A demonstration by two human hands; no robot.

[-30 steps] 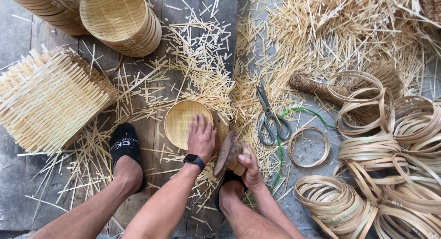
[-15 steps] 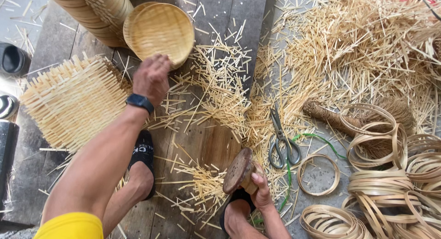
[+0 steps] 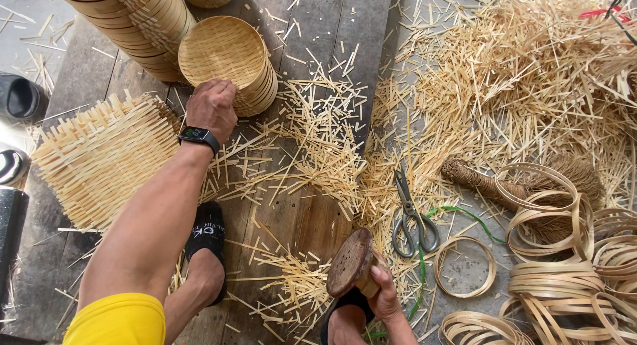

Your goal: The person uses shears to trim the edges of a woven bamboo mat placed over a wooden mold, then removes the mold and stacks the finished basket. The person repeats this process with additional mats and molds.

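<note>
**Left hand reaches the basket stack**

Since a second ago, our left hand has moved from the wooden block to the stacked woven baskets, fingers curled against the rim. Our right hand clamps the tilted block near the scissors.

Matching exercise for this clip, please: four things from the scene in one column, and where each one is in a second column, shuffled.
1. woven bowl
2. round wooden block
3. scissors
4. flat woven mat

a. lying on the floor among bamboo offcuts
b. tilted in the right hand
c. on a stack of bowls, under the left hand
d. left of the outstretched forearm

Pairs: 1-c, 2-b, 3-a, 4-d
</note>
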